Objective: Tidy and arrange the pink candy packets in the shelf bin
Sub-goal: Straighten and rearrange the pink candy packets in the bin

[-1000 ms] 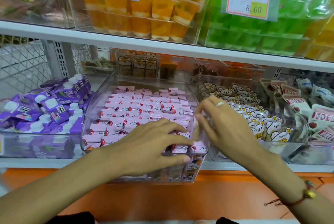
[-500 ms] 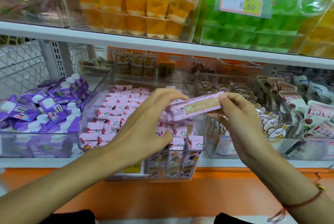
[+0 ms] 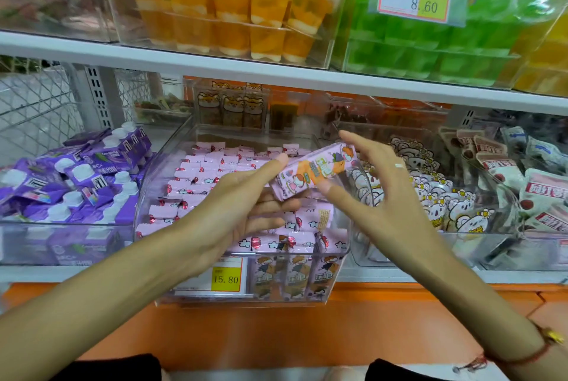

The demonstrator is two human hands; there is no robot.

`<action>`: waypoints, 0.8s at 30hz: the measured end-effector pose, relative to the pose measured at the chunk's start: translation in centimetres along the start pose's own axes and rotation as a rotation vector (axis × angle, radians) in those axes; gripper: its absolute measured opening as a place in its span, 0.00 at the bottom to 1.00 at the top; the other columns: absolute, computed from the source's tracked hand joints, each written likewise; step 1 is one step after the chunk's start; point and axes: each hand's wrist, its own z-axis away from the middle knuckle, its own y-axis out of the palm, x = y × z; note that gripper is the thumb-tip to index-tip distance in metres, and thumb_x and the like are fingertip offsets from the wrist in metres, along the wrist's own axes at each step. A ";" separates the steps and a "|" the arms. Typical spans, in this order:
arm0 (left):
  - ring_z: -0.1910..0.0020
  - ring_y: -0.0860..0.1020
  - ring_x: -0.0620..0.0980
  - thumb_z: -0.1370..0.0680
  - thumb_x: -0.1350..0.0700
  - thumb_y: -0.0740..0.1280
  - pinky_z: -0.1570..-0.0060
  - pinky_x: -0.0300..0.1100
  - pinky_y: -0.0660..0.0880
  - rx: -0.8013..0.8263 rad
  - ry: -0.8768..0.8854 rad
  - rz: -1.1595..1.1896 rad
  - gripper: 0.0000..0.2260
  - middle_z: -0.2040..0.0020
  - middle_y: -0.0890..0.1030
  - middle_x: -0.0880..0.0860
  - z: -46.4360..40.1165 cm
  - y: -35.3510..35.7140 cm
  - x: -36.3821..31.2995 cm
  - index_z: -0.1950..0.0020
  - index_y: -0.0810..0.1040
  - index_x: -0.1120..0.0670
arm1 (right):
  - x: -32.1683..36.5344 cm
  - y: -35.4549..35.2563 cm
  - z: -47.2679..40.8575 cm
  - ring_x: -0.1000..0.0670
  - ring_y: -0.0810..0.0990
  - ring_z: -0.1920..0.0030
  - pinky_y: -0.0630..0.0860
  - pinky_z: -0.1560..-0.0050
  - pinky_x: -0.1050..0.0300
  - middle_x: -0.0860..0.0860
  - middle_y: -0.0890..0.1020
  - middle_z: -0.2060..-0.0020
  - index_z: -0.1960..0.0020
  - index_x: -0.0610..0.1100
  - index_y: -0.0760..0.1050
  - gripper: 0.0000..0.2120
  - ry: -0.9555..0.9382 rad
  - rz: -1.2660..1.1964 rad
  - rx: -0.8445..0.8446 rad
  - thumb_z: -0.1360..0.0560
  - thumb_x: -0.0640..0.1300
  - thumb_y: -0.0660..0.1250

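A clear shelf bin (image 3: 307, 296) in the middle of the lower shelf holds several rows of pink candy packets (image 3: 196, 179). One long pink candy packet (image 3: 316, 170) is held tilted above the bin, its printed orange cartoon face toward me. My left hand (image 3: 233, 208) pinches its left end, thumb on top and fingers underneath. My right hand (image 3: 387, 196) holds the right part, with the thumb on the lower edge and spread fingers behind it. More packets stand upright behind the bin's front wall.
A yellow 15.80 price tag (image 3: 226, 279) sits on the bin front. Purple pouches (image 3: 76, 183) fill the left bin, white cartoon packets (image 3: 430, 196) the right one. The shelf above (image 3: 276, 70) carries orange and green jelly cups.
Both hands rose out of the bin with one pink packet. Since half a second ago the packet has turned from its label side to its printed cartoon face and tilted.
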 end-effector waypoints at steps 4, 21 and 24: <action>0.66 0.82 0.44 0.26 0.41 0.64 0.76 0.33 0.74 -0.004 -0.001 -0.033 0.17 0.57 0.86 0.56 -0.6 -0.4 0.3 0.51 0.81 0.54 | 0.2 -0.1 -0.3 0.62 0.73 0.43 0.65 0.46 0.77 0.55 0.73 0.40 0.36 0.55 0.71 0.21 0.048 -0.105 -0.033 0.28 0.51 0.69; 0.38 0.64 0.36 0.19 0.45 0.57 0.43 0.38 0.67 0.161 0.644 -1.348 0.14 0.37 0.72 0.37 -0.7 -1.5 3.0 0.34 0.69 0.39 | -1.0 -1.7 -0.8 0.61 0.77 0.58 0.73 0.58 0.71 0.61 0.77 0.56 0.42 0.48 0.69 0.15 -0.032 -0.012 -0.184 0.26 0.39 0.68; 0.39 0.65 0.38 0.19 0.43 0.55 0.46 0.37 0.65 0.178 0.660 -1.440 0.16 0.38 0.74 0.38 -1.0 -1.8 3.1 0.32 0.68 0.40 | -0.6 -1.8 -0.6 0.55 0.77 0.55 0.76 0.51 0.56 0.52 0.77 0.50 0.38 0.47 0.72 0.16 -0.146 0.276 -0.025 0.25 0.42 0.68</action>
